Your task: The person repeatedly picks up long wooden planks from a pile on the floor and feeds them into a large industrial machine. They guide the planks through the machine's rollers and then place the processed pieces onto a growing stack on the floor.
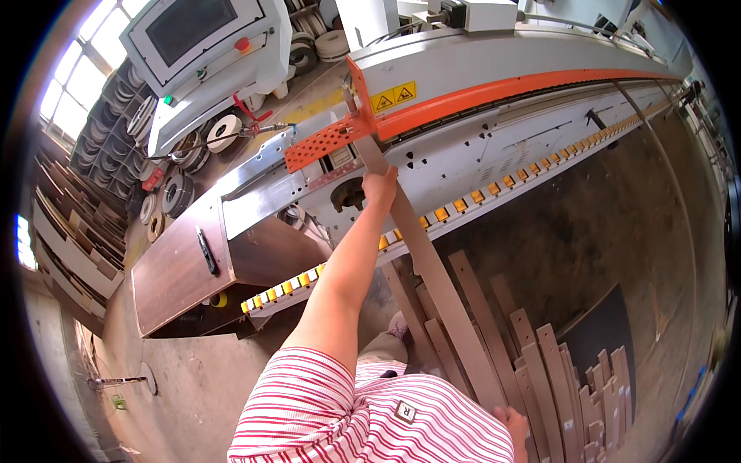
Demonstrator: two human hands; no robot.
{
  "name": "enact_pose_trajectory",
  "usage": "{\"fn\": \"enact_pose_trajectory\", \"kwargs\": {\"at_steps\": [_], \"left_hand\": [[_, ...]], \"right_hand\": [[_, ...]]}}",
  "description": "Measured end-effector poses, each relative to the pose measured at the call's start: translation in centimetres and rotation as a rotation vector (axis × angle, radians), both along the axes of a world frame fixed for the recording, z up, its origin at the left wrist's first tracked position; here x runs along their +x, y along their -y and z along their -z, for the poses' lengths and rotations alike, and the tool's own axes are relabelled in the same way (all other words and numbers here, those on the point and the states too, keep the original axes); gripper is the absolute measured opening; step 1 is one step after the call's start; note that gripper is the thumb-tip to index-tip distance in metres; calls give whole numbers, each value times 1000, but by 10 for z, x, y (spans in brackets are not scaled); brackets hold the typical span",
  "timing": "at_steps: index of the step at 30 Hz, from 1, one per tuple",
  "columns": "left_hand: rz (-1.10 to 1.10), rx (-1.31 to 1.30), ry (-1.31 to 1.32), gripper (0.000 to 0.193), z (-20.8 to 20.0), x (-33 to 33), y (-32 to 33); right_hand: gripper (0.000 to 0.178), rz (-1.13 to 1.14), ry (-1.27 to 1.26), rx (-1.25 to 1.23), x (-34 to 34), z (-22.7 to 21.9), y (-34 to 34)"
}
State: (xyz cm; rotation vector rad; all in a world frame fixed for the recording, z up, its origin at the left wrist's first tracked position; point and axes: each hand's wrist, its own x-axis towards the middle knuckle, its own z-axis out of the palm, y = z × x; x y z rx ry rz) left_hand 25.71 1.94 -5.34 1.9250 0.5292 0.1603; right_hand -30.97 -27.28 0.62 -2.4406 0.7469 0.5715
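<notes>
A long, narrow brown board strip (440, 287) slants from the edge-banding machine down toward my body. My left hand (380, 187) is closed around it close to its far end. That end lies at the perforated orange guard (323, 145) and the machine's infeed. Low in the picture, my right hand (512, 424) is at the strip's near end, its fingers curled at the edge and partly hidden. A rail with yellow rollers (461, 205) runs along the machine's front, and the strip crosses over it.
Several brown strips (549, 363) stand or lie beside the held one, near a dark panel (610, 328). A brown cabinet (181, 270) with a black-handled knife (207, 251) on top stands left. Behind are a control console (202, 54) and edging rolls (177, 193).
</notes>
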Motion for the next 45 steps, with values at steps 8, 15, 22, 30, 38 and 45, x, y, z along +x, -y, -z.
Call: {"fn": "enact_pose_trajectory", "kwargs": {"at_steps": [8, 15, 22, 30, 38, 45], "left_hand": [[53, 199, 72, 52, 19, 37, 72], [496, 107, -104, 68, 12, 55, 109], [851, 404, 622, 28, -22, -116, 87], [1289, 452, 8, 26, 7, -259, -26], [1281, 117, -585, 31, 56, -280, -69], [770, -623, -898, 38, 18, -334, 18]], "right_hand": [[63, 47, 55, -72, 24, -8, 45], [45, 233, 343, -176, 55, 10, 70], [28, 96, 520, -80, 38, 133, -27], [40, -52, 24, -99, 21, 336, -73], [21, -13, 56, 137, 40, 292, -52], [21, -162, 437, 394, 81, 119, -60]]}}
